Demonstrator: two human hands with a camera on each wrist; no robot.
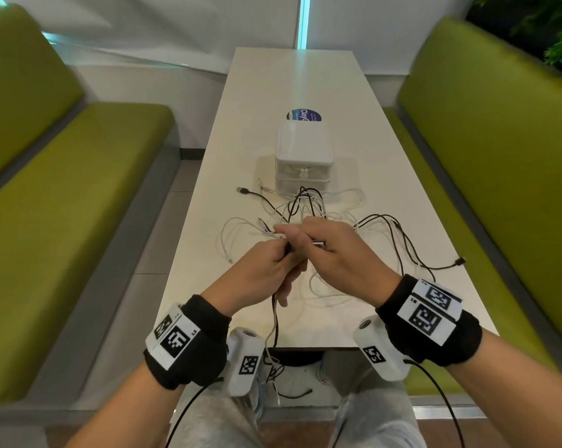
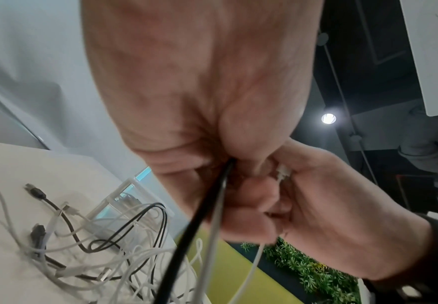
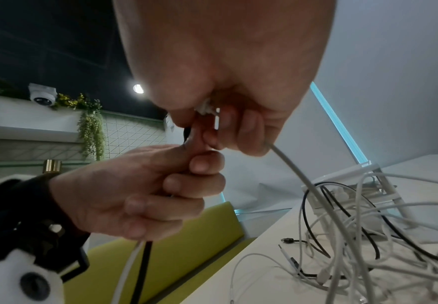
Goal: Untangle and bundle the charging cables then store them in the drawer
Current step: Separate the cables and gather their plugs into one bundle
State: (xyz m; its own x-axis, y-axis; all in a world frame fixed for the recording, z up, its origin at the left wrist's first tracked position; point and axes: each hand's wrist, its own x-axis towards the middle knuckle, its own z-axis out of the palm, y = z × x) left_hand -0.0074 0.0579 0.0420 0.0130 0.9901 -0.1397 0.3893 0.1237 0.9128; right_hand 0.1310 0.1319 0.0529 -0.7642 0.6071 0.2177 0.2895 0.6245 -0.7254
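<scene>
A tangle of black and white charging cables (image 1: 325, 215) lies on the white table (image 1: 273, 92) in front of a small white drawer unit (image 1: 302, 147), which looks closed. My left hand (image 1: 281, 255) grips a black cable (image 2: 199, 226) and a white cable (image 3: 126, 269) together; both hang down past the table's near edge. My right hand (image 1: 308, 242), touching the left, pinches a white plug (image 3: 207, 109), and its white cable (image 3: 303, 179) runs down into the tangle (image 3: 355, 246). Both hands hover just above the heap.
Green benches (image 1: 63, 195) (image 1: 486, 176) flank the narrow table. A black USB plug (image 1: 241, 190) lies left of the drawer unit, and another black plug (image 1: 460, 261) sits near the right edge. A round blue sticker (image 1: 302, 114) lies behind the unit.
</scene>
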